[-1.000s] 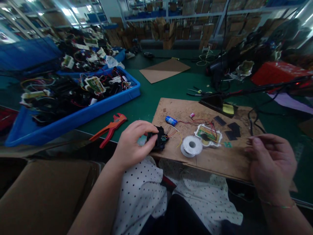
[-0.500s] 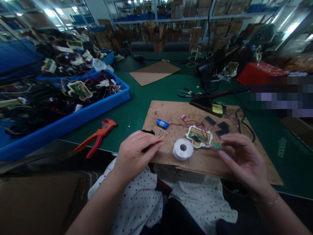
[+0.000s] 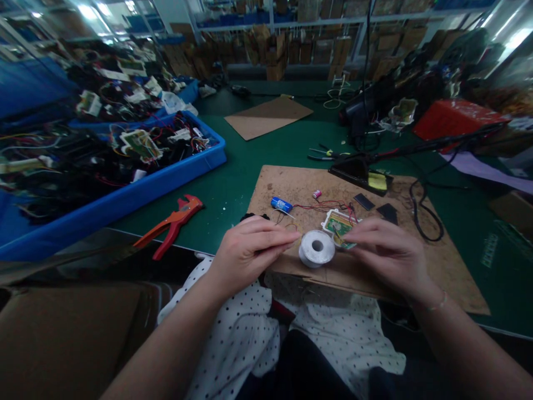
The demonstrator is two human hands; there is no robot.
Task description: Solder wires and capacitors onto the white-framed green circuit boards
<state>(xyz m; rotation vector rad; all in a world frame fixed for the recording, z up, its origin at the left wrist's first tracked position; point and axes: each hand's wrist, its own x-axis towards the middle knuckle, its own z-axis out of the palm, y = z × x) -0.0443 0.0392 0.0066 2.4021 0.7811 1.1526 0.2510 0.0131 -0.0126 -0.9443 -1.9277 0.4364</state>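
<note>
My left hand rests at the near edge of the brown work board. Its fingers are pinched together over a black part that peeks out above the knuckles, with thin wires running right from it. My right hand is curled, fingertips pinching a small green circuit piece beside the white-framed circuit board. A white solder spool lies between the two hands. A blue cylindrical cell on red wires and a small pink component lie further back.
A soldering iron stand with a yellow sponge sits at the board's far edge, near black pads. A red wire stripper lies on the green table. A blue bin of wired parts stands left, a red crate far right.
My right hand has moved left from the board's right side to the white-framed circuit board. My left hand has closed tighter over the black part. The camera view has shifted slightly.
</note>
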